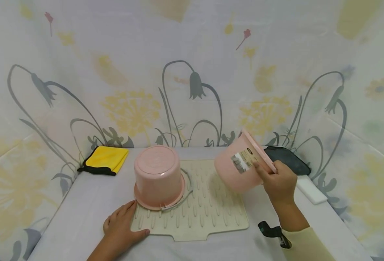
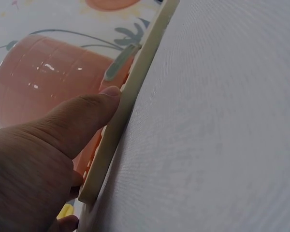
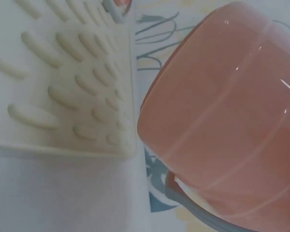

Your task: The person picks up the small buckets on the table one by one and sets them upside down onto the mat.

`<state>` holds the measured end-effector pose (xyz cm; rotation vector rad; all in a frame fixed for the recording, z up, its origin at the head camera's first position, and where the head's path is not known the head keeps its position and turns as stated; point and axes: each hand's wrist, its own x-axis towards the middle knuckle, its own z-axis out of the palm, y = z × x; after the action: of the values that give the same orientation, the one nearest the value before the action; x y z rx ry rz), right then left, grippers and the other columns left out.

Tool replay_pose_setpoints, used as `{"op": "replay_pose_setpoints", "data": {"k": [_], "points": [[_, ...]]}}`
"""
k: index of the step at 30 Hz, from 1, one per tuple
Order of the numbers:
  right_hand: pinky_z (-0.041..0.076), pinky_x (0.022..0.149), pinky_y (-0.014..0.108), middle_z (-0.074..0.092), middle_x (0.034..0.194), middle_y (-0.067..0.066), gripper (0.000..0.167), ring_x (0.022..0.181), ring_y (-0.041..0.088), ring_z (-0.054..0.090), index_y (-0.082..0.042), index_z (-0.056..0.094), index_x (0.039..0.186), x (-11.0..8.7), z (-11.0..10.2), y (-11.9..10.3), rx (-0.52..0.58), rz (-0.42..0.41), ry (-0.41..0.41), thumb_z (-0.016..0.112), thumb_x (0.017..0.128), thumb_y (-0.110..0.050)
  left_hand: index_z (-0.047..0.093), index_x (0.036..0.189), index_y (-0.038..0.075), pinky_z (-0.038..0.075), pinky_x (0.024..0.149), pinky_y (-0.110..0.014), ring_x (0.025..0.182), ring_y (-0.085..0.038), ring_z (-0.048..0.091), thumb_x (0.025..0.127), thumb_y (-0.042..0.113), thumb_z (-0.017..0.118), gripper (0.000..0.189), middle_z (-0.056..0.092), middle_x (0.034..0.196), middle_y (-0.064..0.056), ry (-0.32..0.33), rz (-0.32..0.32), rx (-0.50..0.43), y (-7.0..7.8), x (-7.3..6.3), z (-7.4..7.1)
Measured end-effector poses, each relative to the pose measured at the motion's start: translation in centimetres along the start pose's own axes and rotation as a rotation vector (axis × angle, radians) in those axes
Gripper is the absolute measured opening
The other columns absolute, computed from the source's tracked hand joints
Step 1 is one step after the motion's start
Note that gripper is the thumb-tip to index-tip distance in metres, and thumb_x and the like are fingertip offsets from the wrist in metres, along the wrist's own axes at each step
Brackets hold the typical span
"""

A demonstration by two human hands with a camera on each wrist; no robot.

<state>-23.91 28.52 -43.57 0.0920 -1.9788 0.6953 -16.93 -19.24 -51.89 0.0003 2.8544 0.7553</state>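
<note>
A pink bucket [image 1: 157, 181] stands upside down on the left half of a cream ridged draining board [image 1: 192, 221], its grey handle [image 1: 187, 197] lying against the ridges. My left hand [image 1: 120, 223] rests at the board's front left corner, thumb straight along the front edge and fingers beside the bucket's rim. In my right hand [image 1: 278, 181], a second pink bucket [image 1: 234, 163] is gripped by its rim, tilted with its base toward the board's right part. A label [image 1: 244, 160] shows on its side. The right wrist view shows this bucket's grey handle [image 3: 198, 210] hanging.
Yellow and black cloth [image 1: 108, 159] lies at the back left. At the back right are a dark flat item [image 1: 288, 159] and a white block [image 1: 311, 190]. A flower-printed curtain [image 1: 192, 72] surrounds the white-covered table [image 1: 78, 217].
</note>
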Motion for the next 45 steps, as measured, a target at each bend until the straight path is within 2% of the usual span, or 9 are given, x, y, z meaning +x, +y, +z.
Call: {"op": "replay_pose_setpoints", "data": {"k": [3, 9, 14, 19, 22, 28, 34, 38, 45], "points": [[0.019, 0.042, 0.021, 0.031, 0.053, -0.003, 0.061, 0.048, 0.003, 0.025, -0.012, 0.039, 0.059, -0.6, -0.1, -0.7, 0.016, 0.137, 0.007, 0.095, 0.075, -0.03, 0.038, 0.161, 0.004, 0.017, 0.108, -0.08, 0.146, -0.055, 0.025, 0.069, 0.077, 0.082, 0.126, 0.032, 0.167, -0.018, -0.002, 0.0, 0.009, 0.1, -0.1, -0.2], [0.023, 0.04, 0.019, 0.036, 0.055, -0.003, 0.056, 0.047, 0.008, 0.033, -0.008, 0.044, 0.063, -1.8, -0.3, -2.2, 0.04, 0.369, -0.001, 0.09, 0.083, -0.033, 0.04, 0.159, 0.003, 0.023, 0.104, -0.08, 0.144, -0.055, 0.03, 0.07, 0.076, 0.082, 0.122, 0.035, 0.166, -0.02, -0.009, 0.006, 0.041, 0.4, -0.1, -0.6], [0.028, 0.041, 0.018, 0.044, 0.059, 0.0, 0.053, 0.051, 0.009, 0.04, -0.004, 0.053, 0.069, -2.6, -0.6, -3.3, 0.06, 0.493, 0.007, 0.085, 0.088, -0.041, 0.041, 0.159, 0.004, 0.033, 0.098, -0.08, 0.14, -0.054, 0.039, 0.072, 0.074, 0.082, 0.119, 0.038, 0.164, -0.02, -0.007, 0.005, 0.079, 1.2, -0.3, -1.1], [0.031, 0.041, 0.019, 0.048, 0.062, 0.002, 0.053, 0.053, 0.01, 0.044, -0.002, 0.059, 0.073, -3.2, -0.6, -3.9, 0.087, 0.582, 0.026, 0.081, 0.091, -0.047, 0.052, 0.152, 0.005, 0.045, 0.097, -0.074, 0.133, -0.048, 0.052, 0.077, 0.064, 0.085, 0.101, 0.051, 0.156, -0.018, 0.045, 0.081, 0.086, 3.0, -1.1, -1.7], [0.031, 0.041, 0.019, 0.045, 0.06, 0.001, 0.054, 0.052, 0.009, 0.043, -0.003, 0.055, 0.071, -3.6, -0.6, -4.1, 0.114, 0.608, 0.034, 0.082, 0.09, -0.046, 0.059, 0.146, 0.012, 0.046, 0.104, -0.068, 0.133, -0.04, 0.056, 0.082, 0.053, 0.086, 0.081, 0.057, 0.151, -0.011, 0.051, 0.135, -0.022, 4.6, -1.8, -2.0], [0.029, 0.039, 0.022, 0.041, 0.058, 0.001, 0.057, 0.05, 0.01, 0.04, -0.005, 0.049, 0.067, -4.4, -0.8, -5.1, 0.164, 0.652, 0.029, 0.081, 0.092, -0.045, 0.064, 0.14, 0.023, 0.047, 0.109, -0.061, 0.13, -0.026, 0.059, 0.086, 0.04, 0.087, 0.061, 0.063, 0.142, 0.002, -0.036, 0.239, -0.298, 7.9, -2.1, -2.1], [0.031, 0.04, 0.023, 0.044, 0.063, 0.004, 0.054, 0.052, 0.01, 0.043, -0.002, 0.053, 0.071, -5.3, -0.9, -6.0, 0.202, 0.694, 0.011, 0.078, 0.094, -0.044, 0.052, 0.153, 0.015, 0.037, 0.117, -0.065, 0.146, -0.035, 0.047, 0.086, 0.039, 0.086, 0.079, 0.052, 0.157, -0.007, -0.056, 0.382, -0.417, 10.3, -0.7, -0.7], [0.032, 0.042, 0.023, 0.046, 0.066, 0.005, 0.052, 0.056, 0.01, 0.044, -0.001, 0.056, 0.075, -5.8, -0.7, -6.3, 0.218, 0.716, 0.007, 0.076, 0.096, -0.044, 0.042, 0.16, 0.025, 0.033, 0.12, -0.065, 0.154, -0.033, 0.035, 0.084, 0.041, 0.088, 0.089, 0.038, 0.167, -0.004, -0.038, 0.427, -0.472, 11.7, 0.5, 0.3], [0.037, 0.046, 0.021, 0.052, 0.069, 0.005, 0.052, 0.059, 0.011, 0.048, 0.001, 0.062, 0.081, -6.9, -0.4, -6.4, 0.235, 0.736, 0.018, 0.075, 0.096, -0.046, 0.021, 0.165, 0.04, 0.042, 0.118, -0.053, 0.156, -0.034, 0.03, 0.081, 0.037, 0.09, 0.109, 0.02, 0.173, 0.001, -0.031, 0.483, -0.589, 14.7, 2.4, 1.2]]}}
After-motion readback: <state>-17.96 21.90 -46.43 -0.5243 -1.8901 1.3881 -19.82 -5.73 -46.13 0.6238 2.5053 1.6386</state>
